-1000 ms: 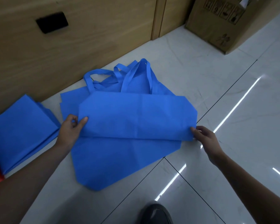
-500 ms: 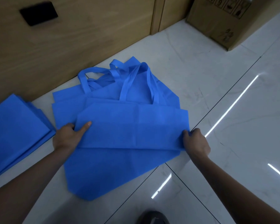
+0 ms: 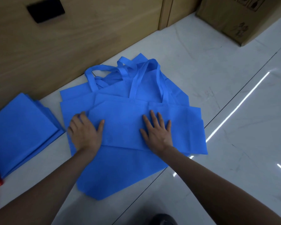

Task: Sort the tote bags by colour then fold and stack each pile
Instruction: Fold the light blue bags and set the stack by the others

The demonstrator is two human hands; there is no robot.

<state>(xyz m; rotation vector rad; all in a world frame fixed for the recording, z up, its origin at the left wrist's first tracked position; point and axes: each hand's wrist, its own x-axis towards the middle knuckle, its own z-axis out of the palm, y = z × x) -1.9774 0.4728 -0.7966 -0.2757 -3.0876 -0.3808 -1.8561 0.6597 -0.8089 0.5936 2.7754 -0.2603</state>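
Left hand (image 3: 85, 133) and right hand (image 3: 157, 133) press the folded tote bag (image 3: 123, 127) (topmost, seemingly).

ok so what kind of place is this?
Probably a storeroom or back room, with the work done on the ground: a glossy white tiled floor, a wood-panelled wall, a cardboard box printed with handling symbols, and a stack of folded blue tote bags.

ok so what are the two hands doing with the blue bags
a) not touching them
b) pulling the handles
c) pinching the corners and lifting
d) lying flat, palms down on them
d: the left hand and right hand both lie palm down with straight fingers on the blue tote bags, the right one squarely on the folded top bag; nothing is pinched or lifted.
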